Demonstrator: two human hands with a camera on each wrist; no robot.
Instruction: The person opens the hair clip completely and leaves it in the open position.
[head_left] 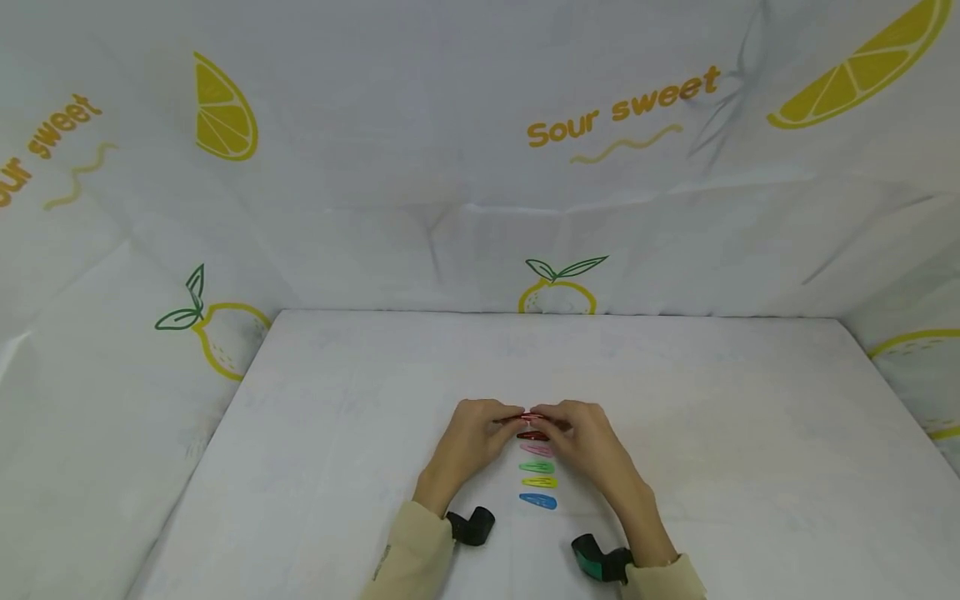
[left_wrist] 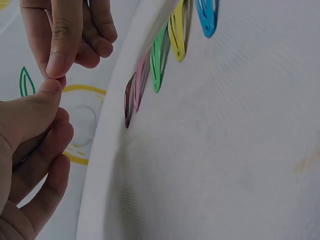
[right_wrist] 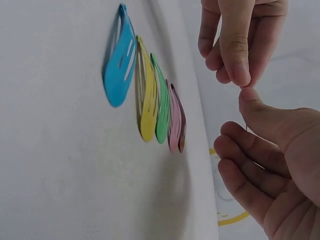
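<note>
- Spreading behind and along both sides, one white, creased backdrop (head_left: 375, 183) carries two "Sour sweet" prints, the left one cut off by the head view's edge, plus two yellow citrus slices and several outlined lemons, some only partly in view.
- One white table (head_left: 337, 400) meets it at the back, its top pale and faintly smudged.
- Two beige sleeves, the left sleeve (head_left: 416, 546) and the right sleeve (head_left: 663, 581), come in from the near side, the forearms slanting toward each other.
- Two hands, the left hand (head_left: 474, 432) and the right hand (head_left: 588, 433), meet above the far end of a row of clips. On each, thumb and forefinger pinch together, the two hands' fingertips nearly touching; the other fingers bend loosely.
- Two black wrist devices sit by the cuffs: the left device (head_left: 472, 527) and the right device (head_left: 602, 560), which has a green patch.
- Five clips lie apart in that row, one per colour: blue clip (head_left: 538, 501) nearest the person, then yellow clip (head_left: 540, 482), green clip (head_left: 537, 467), pink clip (head_left: 537, 451) and dark red clip (head_left: 533, 436).
- One held red clip (head_left: 531, 416) is between both hands' fingertips, raised off the table; fingers cover most of it, so whether it is snapped open cannot be told.
</note>
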